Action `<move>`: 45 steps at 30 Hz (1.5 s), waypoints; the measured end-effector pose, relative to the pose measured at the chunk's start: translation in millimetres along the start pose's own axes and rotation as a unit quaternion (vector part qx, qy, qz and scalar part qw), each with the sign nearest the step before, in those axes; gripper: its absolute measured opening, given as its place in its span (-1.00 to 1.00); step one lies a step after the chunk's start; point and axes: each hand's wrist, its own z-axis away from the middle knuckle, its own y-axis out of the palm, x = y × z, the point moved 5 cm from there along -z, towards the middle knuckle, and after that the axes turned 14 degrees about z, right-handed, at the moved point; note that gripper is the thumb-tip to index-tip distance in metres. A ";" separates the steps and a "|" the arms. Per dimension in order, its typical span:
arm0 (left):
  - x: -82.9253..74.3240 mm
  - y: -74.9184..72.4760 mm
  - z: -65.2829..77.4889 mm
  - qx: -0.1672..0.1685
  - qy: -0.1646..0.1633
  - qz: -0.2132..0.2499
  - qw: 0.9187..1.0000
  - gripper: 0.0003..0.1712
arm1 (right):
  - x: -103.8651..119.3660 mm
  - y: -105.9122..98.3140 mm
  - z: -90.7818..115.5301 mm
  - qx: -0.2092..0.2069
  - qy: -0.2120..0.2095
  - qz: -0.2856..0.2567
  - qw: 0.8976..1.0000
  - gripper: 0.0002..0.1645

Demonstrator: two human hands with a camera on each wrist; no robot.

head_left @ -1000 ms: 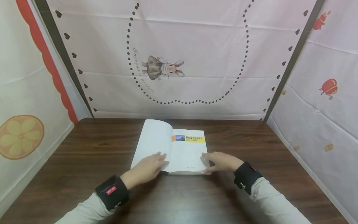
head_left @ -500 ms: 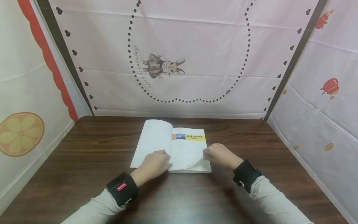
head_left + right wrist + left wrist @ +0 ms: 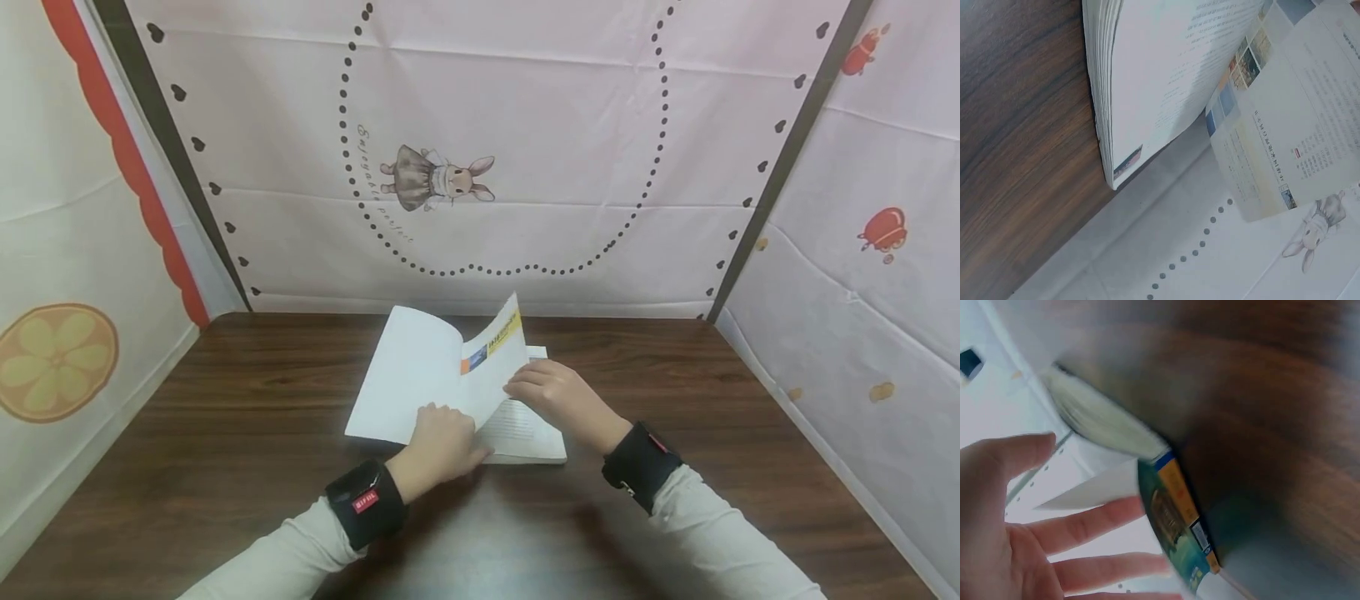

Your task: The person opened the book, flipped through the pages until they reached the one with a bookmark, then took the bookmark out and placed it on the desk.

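Observation:
A thick paperback book point(image 3: 405, 375) lies open on the dark wooden table point(image 3: 247, 400). A page point(image 3: 491, 358) with a yellow title band stands raised from its right half; my right hand point(image 3: 558, 396) pinches this page by its outer edge. My left hand point(image 3: 444, 446) rests by the lower edge near the spine, fingers over the left side. In the left wrist view that hand point(image 3: 1038, 556) has its fingers spread and extended beside the book's green and orange cover point(image 3: 1175, 519). The right wrist view shows the raised page's printed back point(image 3: 1297, 125) and the page block point(image 3: 1100, 81), but no hand.
Behind the table hangs a pale cloth point(image 3: 525, 150) with a rabbit print and dotted line. Printed cloths also close off the left side point(image 3: 82, 208) and the right side point(image 3: 847, 275). Black bands point(image 3: 366, 504) circle both wrists.
My right hand has taken hold of the right page's edge and lifted it up and leftward, uncovering a printed page below. My left hand has slid a little to the right.

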 end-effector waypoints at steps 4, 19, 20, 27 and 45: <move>2.3 -5.2 -2.2 -0.014 -0.016 0.038 0.999 -0.74 | -1.1 -1.1 0.0 -0.016 0.022 -0.005 1.000 -0.62; 58.2 -30.9 9.0 -0.146 -0.153 0.351 0.912 -0.51 | -12.3 61.7 64.3 0.350 0.204 -0.185 0.895 -0.04; 59.7 -32.6 10.9 -0.156 -0.152 0.354 0.910 -0.40 | -11.4 66.3 69.9 0.369 0.204 -0.200 0.885 0.04; 51.0 -36.5 19.7 -0.204 -0.059 0.174 0.962 0.00 | -10.8 79.4 89.3 0.415 0.206 -0.246 0.851 0.16; 24.1 2.0 16.8 0.130 0.069 0.029 0.989 -0.55 | -20.1 77.1 83.4 0.441 0.201 -0.285 0.827 -0.04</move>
